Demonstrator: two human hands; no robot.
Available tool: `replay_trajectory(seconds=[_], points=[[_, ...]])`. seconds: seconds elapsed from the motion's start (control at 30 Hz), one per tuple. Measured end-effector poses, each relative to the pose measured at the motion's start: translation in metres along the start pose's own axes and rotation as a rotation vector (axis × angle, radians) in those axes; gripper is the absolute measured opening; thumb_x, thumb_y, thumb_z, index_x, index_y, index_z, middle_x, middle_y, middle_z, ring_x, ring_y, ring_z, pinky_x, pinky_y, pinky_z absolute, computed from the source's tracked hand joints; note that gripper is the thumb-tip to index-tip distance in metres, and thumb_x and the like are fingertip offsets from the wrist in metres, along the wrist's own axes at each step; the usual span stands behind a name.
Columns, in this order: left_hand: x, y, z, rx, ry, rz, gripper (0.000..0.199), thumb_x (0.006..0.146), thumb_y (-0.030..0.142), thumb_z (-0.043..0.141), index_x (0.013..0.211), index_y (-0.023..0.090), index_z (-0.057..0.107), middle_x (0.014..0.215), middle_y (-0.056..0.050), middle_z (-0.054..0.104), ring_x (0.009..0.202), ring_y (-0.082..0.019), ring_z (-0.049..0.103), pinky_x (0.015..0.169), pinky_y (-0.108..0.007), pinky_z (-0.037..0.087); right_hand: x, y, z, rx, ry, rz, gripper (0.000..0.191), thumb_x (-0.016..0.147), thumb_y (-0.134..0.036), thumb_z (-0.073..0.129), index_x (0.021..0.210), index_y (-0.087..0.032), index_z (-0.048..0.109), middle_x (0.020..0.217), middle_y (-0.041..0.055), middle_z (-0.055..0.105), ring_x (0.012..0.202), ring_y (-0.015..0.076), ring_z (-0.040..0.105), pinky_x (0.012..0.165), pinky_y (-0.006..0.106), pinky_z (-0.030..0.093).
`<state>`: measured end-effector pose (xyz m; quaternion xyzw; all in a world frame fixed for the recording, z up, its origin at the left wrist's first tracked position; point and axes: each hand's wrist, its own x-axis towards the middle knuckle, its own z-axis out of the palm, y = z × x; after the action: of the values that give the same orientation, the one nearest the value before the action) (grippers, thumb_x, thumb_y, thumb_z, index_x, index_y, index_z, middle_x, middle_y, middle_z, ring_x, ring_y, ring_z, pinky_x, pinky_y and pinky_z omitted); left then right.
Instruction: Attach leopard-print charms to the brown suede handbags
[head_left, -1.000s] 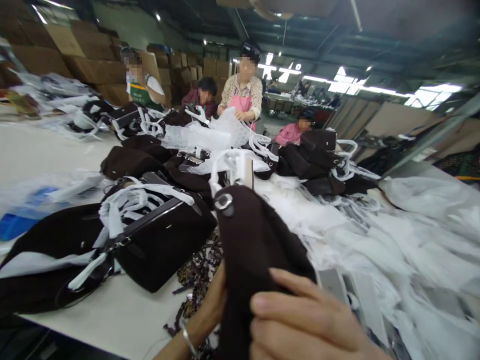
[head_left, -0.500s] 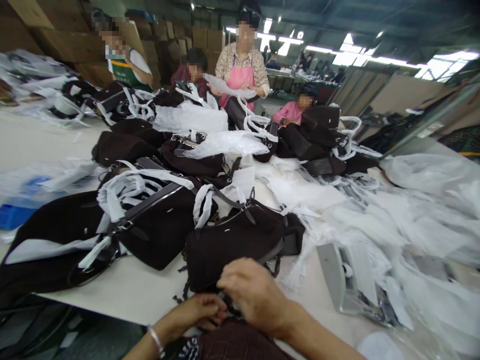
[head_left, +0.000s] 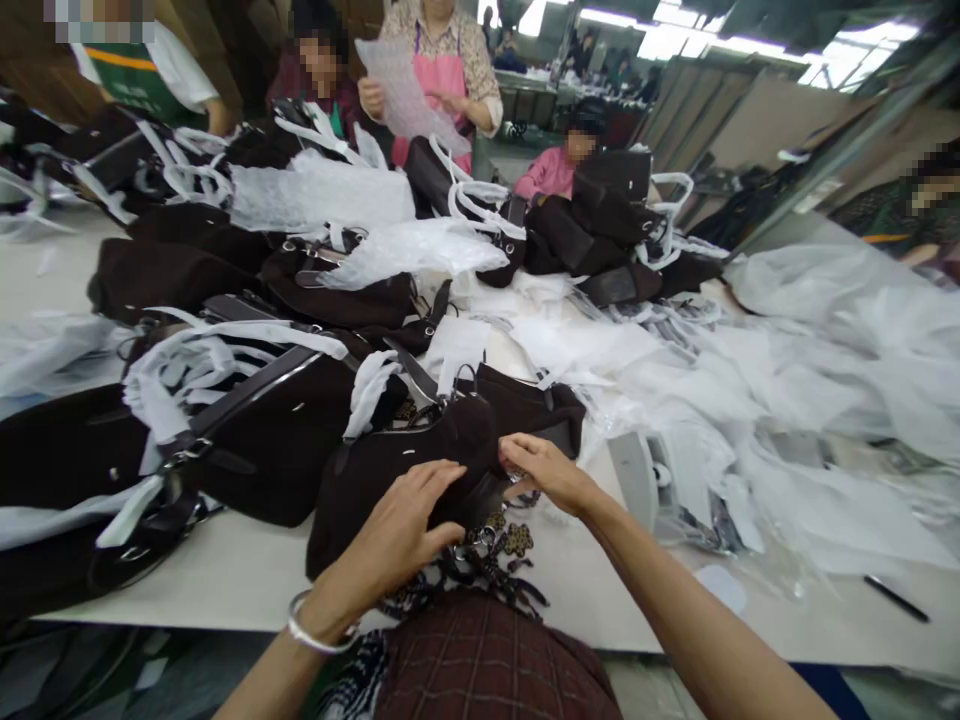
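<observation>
A dark brown bag (head_left: 375, 480) lies on the pale table right before me, its strap partly wrapped in white. My left hand (head_left: 401, 520) rests on the front of this bag with its fingers spread. At the bag's right side, my right hand (head_left: 544, 470) has its fingers bent against the dark fabric; whether they grip it is hard to tell. Between my hands and my body lies a bundle of dark cords with patterned flower-shaped charms (head_left: 517, 540). Another dark bag (head_left: 277, 430) with white-wrapped handles sits to the left.
Several more dark bags (head_left: 172, 260) and bubble wrap (head_left: 322, 190) cover the far side. White plastic sheets (head_left: 810, 400) spread over the right, near a tape dispenser (head_left: 637, 480) and a black pen (head_left: 896, 598). Several people work across the table (head_left: 585, 590).
My hands have moved up from the table edge and apart, onto the bag. The cords and charms are now exposed. The view has shifted downward and to the right.
</observation>
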<state>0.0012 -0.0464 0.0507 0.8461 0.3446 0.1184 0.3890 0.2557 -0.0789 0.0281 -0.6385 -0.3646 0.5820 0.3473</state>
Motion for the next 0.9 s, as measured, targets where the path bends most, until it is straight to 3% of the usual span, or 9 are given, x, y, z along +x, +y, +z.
replay_trajectory(seconds=[0.17, 0.23, 0.33, 0.47, 0.6, 0.7, 0.8, 0.9], points=[[0.008, -0.022, 0.051, 0.347, -0.186, 0.016, 0.036, 0.089, 0.015, 0.046, 0.123, 0.025, 0.054, 0.116, -0.006, 0.061, 0.103, -0.023, 0.055, 0.090, -0.038, 0.044, -0.001, 0.066, -0.043, -0.323, 0.344, 0.242, 0.027, 0.083, -0.040, 0.061, 0.072, -0.016, 0.062, 0.066, 0.0044, 0.066, 0.061, 0.0152, 0.064, 0.047, 0.022, 0.052], [0.003, -0.035, 0.061, 0.382, -0.223, 0.003, 0.036, 0.092, 0.011, 0.038, 0.119, 0.025, 0.056, 0.112, -0.006, 0.062, 0.100, -0.021, 0.056, 0.087, -0.036, 0.044, 0.003, 0.092, -0.053, -0.399, 0.407, 0.294, 0.023, 0.080, -0.035, 0.064, 0.068, -0.016, 0.060, 0.062, 0.0041, 0.064, 0.058, 0.0159, 0.064, 0.047, 0.022, 0.049], [-0.005, -0.045, 0.062, 0.366, -0.285, 0.002, 0.035, 0.093, 0.011, 0.032, 0.111, 0.024, 0.059, 0.104, -0.005, 0.063, 0.095, -0.020, 0.057, 0.085, -0.034, 0.043, 0.015, 0.114, -0.049, -0.517, 0.460, 0.323, 0.019, 0.076, -0.034, 0.068, 0.072, -0.017, 0.062, 0.074, 0.0082, 0.069, 0.073, 0.0216, 0.069, 0.058, 0.026, 0.050], [-0.014, -0.047, 0.051, 0.367, -0.392, 0.005, 0.033, 0.091, 0.012, 0.035, 0.105, 0.026, 0.062, 0.098, -0.004, 0.065, 0.091, -0.020, 0.059, 0.082, -0.034, 0.044, 0.033, 0.115, -0.038, -0.606, 0.506, 0.341, 0.017, 0.070, -0.027, 0.071, 0.079, -0.016, 0.062, 0.099, 0.0169, 0.070, 0.104, 0.0309, 0.063, 0.076, 0.032, 0.048], [-0.028, -0.053, 0.044, 0.250, -0.433, -0.044, 0.034, 0.083, 0.008, 0.044, 0.105, 0.026, 0.063, 0.103, -0.004, 0.066, 0.098, -0.020, 0.060, 0.093, -0.036, 0.044, 0.032, 0.105, -0.043, -0.552, 0.425, 0.379, 0.008, 0.069, -0.019, 0.066, 0.067, -0.016, 0.059, 0.079, 0.0119, 0.070, 0.089, 0.0274, 0.067, 0.071, 0.032, 0.049], [-0.032, -0.052, 0.037, -0.002, -0.411, -0.094, 0.044, 0.078, 0.013, 0.054, 0.118, 0.028, 0.060, 0.122, -0.002, 0.062, 0.117, -0.021, 0.054, 0.109, -0.038, 0.036, 0.010, 0.089, -0.048, -0.442, 0.285, 0.359, 0.009, 0.071, -0.022, 0.066, 0.071, -0.016, 0.059, 0.070, 0.0054, 0.069, 0.075, 0.0203, 0.067, 0.062, 0.026, 0.050], [-0.021, -0.036, 0.027, -0.260, -0.304, -0.129, 0.041, 0.083, 0.024, 0.057, 0.124, 0.030, 0.058, 0.129, -0.002, 0.059, 0.121, -0.022, 0.053, 0.108, -0.037, 0.038, -0.026, 0.062, -0.045, -0.197, 0.077, 0.251, 0.019, 0.073, -0.030, 0.069, 0.083, -0.017, 0.060, 0.079, 0.0038, 0.071, 0.073, 0.0173, 0.066, 0.058, 0.025, 0.052], [0.003, -0.009, 0.024, -0.481, -0.160, -0.117, 0.045, 0.087, 0.026, 0.056, 0.132, 0.031, 0.052, 0.137, -0.003, 0.053, 0.124, -0.022, 0.050, 0.108, -0.038, 0.038, -0.060, 0.030, -0.037, 0.175, -0.124, 0.084, 0.026, 0.075, -0.032, 0.073, 0.091, -0.016, 0.061, 0.083, 0.0051, 0.071, 0.073, 0.0155, 0.066, 0.064, 0.027, 0.052]])
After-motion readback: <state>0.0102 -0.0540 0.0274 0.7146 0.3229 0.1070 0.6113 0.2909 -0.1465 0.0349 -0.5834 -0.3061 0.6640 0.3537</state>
